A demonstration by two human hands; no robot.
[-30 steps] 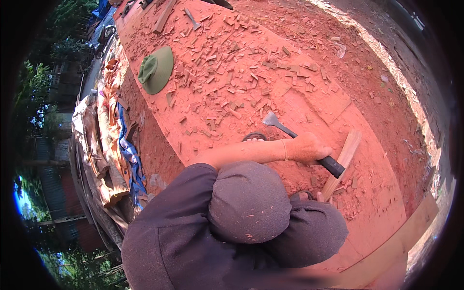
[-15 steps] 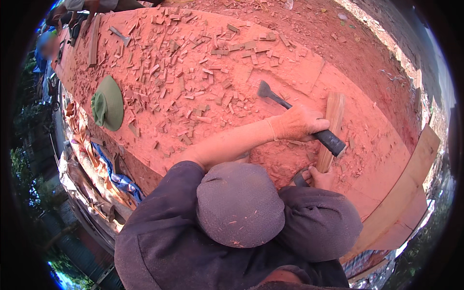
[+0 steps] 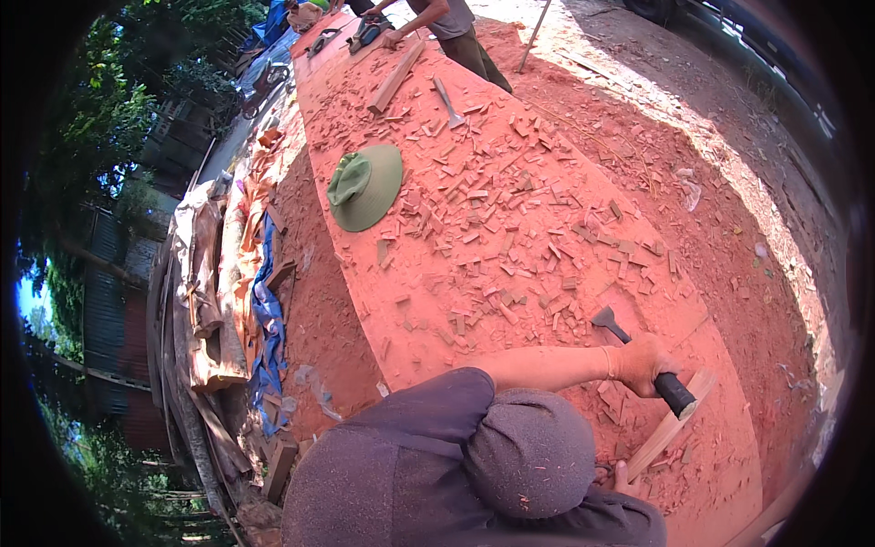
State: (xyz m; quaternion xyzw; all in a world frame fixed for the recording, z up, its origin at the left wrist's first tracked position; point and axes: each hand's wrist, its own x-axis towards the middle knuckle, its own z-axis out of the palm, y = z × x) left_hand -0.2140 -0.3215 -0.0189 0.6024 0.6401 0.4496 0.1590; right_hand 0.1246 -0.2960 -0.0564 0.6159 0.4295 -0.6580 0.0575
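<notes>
Neither of my own hands shows. Below me a co-worker in a dark shirt and grey cap (image 3: 529, 456) bends over a broad reddish wooden slab (image 3: 428, 314). The co-worker's left hand (image 3: 641, 365) is wrapped round a wide-bladed chisel (image 3: 674, 394), its blade toward the chip-covered part of the slab. Their right hand (image 3: 627, 480), partly hidden by the cap, grips a thick length of wood (image 3: 673, 438) like a club, whose upper end appears beside the chisel's butt. A green brimmed hat (image 3: 369, 187) lies farther up the slab.
Another chisel (image 3: 447, 102) and a loose wooden bar (image 3: 397, 77) lie toward the far end. There a second person (image 3: 448, 25) leans over a blue and black power tool (image 3: 366, 35). Timber, with a blue tarp (image 3: 265, 314), is piled at the left. Reddish dirt (image 3: 702, 196) borders the right side.
The view has swung, bringing the slab's far end in. The co-worker, chisel and hat now appear farther right. The club leans more, its upper end now by the chisel's butt.
</notes>
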